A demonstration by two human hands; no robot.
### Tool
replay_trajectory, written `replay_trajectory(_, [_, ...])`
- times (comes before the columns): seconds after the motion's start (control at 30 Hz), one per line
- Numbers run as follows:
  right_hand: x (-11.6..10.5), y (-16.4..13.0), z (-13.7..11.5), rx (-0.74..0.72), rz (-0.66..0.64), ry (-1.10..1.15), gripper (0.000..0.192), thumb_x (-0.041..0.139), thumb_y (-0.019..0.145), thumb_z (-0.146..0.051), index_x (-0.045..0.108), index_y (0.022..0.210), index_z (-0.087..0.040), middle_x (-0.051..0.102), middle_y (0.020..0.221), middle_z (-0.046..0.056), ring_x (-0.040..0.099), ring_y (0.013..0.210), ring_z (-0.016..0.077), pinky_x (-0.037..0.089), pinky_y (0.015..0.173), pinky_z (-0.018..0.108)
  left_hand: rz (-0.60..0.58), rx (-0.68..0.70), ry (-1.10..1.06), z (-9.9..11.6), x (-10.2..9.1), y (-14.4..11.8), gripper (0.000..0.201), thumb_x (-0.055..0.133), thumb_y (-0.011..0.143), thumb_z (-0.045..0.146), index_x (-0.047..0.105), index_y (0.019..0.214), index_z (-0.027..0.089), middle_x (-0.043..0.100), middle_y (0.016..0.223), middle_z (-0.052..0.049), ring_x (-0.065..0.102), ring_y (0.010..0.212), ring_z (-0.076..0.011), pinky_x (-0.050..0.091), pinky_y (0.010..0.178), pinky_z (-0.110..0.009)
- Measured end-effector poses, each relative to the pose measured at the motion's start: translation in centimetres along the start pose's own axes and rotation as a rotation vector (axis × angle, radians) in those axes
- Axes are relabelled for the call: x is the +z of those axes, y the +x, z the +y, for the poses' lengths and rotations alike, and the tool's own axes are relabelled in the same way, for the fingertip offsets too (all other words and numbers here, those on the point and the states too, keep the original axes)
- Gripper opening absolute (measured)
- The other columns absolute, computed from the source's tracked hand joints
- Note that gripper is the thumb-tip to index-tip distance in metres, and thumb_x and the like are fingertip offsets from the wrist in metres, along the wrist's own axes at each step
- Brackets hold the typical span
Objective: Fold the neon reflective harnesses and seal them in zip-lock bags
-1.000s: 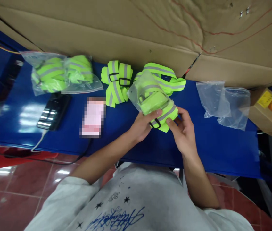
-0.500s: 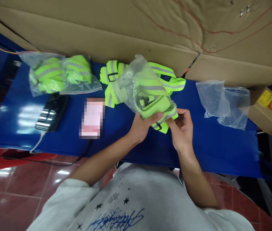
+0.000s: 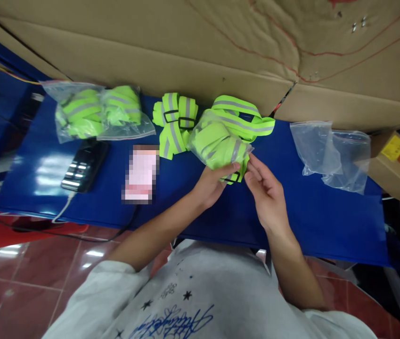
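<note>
Between my hands is a clear plastic bag [image 3: 205, 139] with a bundle of neon-yellow reflective strap inside, and the strap's black buckle end [image 3: 234, 177] sticks out of the bag's near opening. My left hand [image 3: 216, 186] is closed round the left side of the bag, thumb on top. At the opening's right edge, the fingertips of my right hand [image 3: 266, 193] press together on the bag. Just beyond lie a folded reflective strap with black buckles [image 3: 174, 120] and a looser looped strap [image 3: 238, 110], partly behind the bag.
Two filled bags of reflective strap [image 3: 83, 113] lie at the left on the blue table [image 3: 323, 216]. Nearer are a black device with a white cable [image 3: 85, 165] and a blurred-out phone [image 3: 141, 174]. Flat clear bags [image 3: 348, 160] and a cardboard box [image 3: 397, 165] sit at the right.
The bag's far end, which stood up puffed, has come down and sits closer round the strap bundle. More of the folded strap behind it shows. My right-hand fingers have straightened somewhat.
</note>
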State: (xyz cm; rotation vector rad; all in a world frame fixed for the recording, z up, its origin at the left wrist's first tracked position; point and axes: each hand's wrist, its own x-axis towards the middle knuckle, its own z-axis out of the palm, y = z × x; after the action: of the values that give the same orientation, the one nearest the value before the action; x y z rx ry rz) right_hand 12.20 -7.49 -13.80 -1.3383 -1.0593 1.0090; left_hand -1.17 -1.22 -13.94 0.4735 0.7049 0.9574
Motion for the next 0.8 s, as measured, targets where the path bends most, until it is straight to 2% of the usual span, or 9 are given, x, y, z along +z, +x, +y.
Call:
replay_trajectory(0.07, [-0.6, -0.7, -0.2, -0.054, 0.014, -0.131, 0.042, 0.082, 0.092, -0.037, 0.072, 0.133, -0.03, 0.078, 0.132, 0.005, 0.076, 0.118, 0.0214, 0.063, 0.101, 0.039, -0.019, -0.034, -0.004, 0.3, -0.1, 0.1, 0.037, 0.097, 0.069, 0.032, 0.081, 0.1, 0.02, 0.081, 0.109, -0.004, 0.073, 0.103, -0.0187, 0.054, 0.095, -0.03])
replay_trajectory(0.2, [-0.5, -1.0, 0.2, 0.006, 0.076, -0.183, 0.008, 0.078, 0.093, -0.028, 0.071, 0.096, -0.023, 0.077, 0.079, -0.003, 0.075, 0.07, 0.0138, 0.062, 0.07, 0.028, -0.054, -0.122, 0.008, -0.6, 0.3, -0.5, 0.032, 0.095, 0.067, 0.03, 0.078, 0.09, 0.016, 0.076, 0.091, -0.004, 0.068, 0.084, -0.0163, 0.051, 0.073, -0.028])
replay_trajectory(0.3, [0.5, -0.4, 0.4, 0.054, 0.127, -0.078, 0.013, 0.076, 0.089, -0.023, 0.066, 0.082, -0.022, 0.073, 0.071, -0.005, 0.072, 0.061, 0.0121, 0.06, 0.06, 0.024, -0.059, -0.162, -0.021, -1.4, 0.6, -0.9, 0.031, 0.094, 0.069, 0.032, 0.078, 0.09, 0.016, 0.073, 0.086, -0.003, 0.062, 0.077, -0.0139, 0.044, 0.062, -0.025])
replay_trajectory(0.37, [0.9, -0.4, 0.2, 0.105, 0.062, 0.016, 0.01, 0.078, 0.088, -0.026, 0.07, 0.084, -0.022, 0.076, 0.076, -0.004, 0.072, 0.063, 0.0128, 0.062, 0.058, 0.024, -0.068, -0.209, -0.023, -1.3, 0.4, -0.9, 0.036, 0.092, 0.068, 0.032, 0.08, 0.098, 0.016, 0.076, 0.095, -0.005, 0.062, 0.076, -0.0129, 0.039, 0.057, -0.023])
replay_trajectory(0.43, [0.8, -0.9, -0.3, 0.17, -0.095, 0.082, 0.014, 0.076, 0.093, -0.035, 0.077, 0.099, -0.022, 0.082, 0.095, 0.0, 0.077, 0.078, 0.016, 0.068, 0.064, 0.028, -0.097, -0.28, -0.006, -0.8, -0.1, -0.5, 0.042, 0.091, 0.066, 0.032, 0.082, 0.103, 0.015, 0.079, 0.103, -0.008, 0.065, 0.077, -0.0144, 0.037, 0.055, -0.023])
replay_trajectory(0.53, [-0.4, -2.3, -1.3, 0.254, -0.307, 0.162, 0.032, 0.071, 0.1, -0.042, 0.077, 0.129, -0.028, 0.079, 0.133, 0.004, 0.079, 0.11, 0.0221, 0.073, 0.078, 0.036, -0.126, -0.337, 0.01, -0.1, -0.6, 0.0, 0.041, 0.091, 0.065, 0.03, 0.083, 0.102, 0.013, 0.082, 0.106, -0.012, 0.072, 0.085, -0.0196, 0.05, 0.065, -0.027])
replay_trajectory(0.67, [-2.2, -3.9, -1.8, 0.288, -0.301, 0.206, 0.038, 0.074, 0.102, -0.037, 0.073, 0.14, -0.034, 0.075, 0.142, 0.005, 0.076, 0.125, 0.0241, 0.071, 0.095, 0.041, -0.13, -0.256, -0.036, -0.1, -0.4, 0.3, 0.041, 0.091, 0.069, 0.025, 0.084, 0.108, 0.016, 0.082, 0.118, -0.01, 0.076, 0.105, -0.0226, 0.058, 0.093, -0.033])
replay_trajectory(0.73, [-2.4, -4.4, -1.4, 0.287, -0.315, 0.221, 0.041, 0.073, 0.102, -0.038, 0.071, 0.143, -0.034, 0.075, 0.143, 0.007, 0.079, 0.114, 0.0213, 0.072, 0.086, 0.036, -0.122, -0.234, -0.057, -0.3, -0.3, 0.3, 0.04, 0.09, 0.071, 0.022, 0.083, 0.11, 0.017, 0.082, 0.123, -0.009, 0.076, 0.115, -0.0235, 0.058, 0.099, -0.033])
replay_trajectory(0.8, [-2.0, -4.9, -0.7, 0.314, -0.383, 0.267, 0.051, 0.073, 0.101, -0.042, 0.065, 0.151, -0.036, 0.066, 0.155, 0.009, 0.078, 0.102, 0.0193, 0.068, 0.064, 0.027, -0.12, -0.255, -0.058, -0.5, -0.3, 0.4, 0.037, 0.089, 0.072, 0.02, 0.083, 0.108, 0.016, 0.082, 0.121, -0.01, 0.076, 0.117, -0.0244, 0.058, 0.099, -0.034])
